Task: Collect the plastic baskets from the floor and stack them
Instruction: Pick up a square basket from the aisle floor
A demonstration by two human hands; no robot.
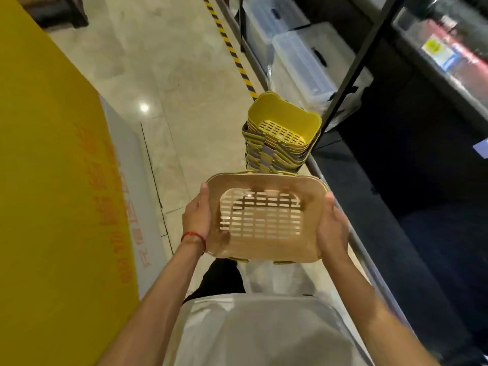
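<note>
Carry step: left hand (196,220) and right hand (333,228) clamp fingers round beige slotted plastic basket (266,217); next, align and nest onto yellow plastic basket stack (282,133) on floor.

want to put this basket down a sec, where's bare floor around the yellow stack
Bare tile floor runs wide between the yellow board and the striped tape, left of the yellow stack. Right of the stack is crowded: the shelf frame and clear bins sit close. The stack's top basket is empty too.
</note>
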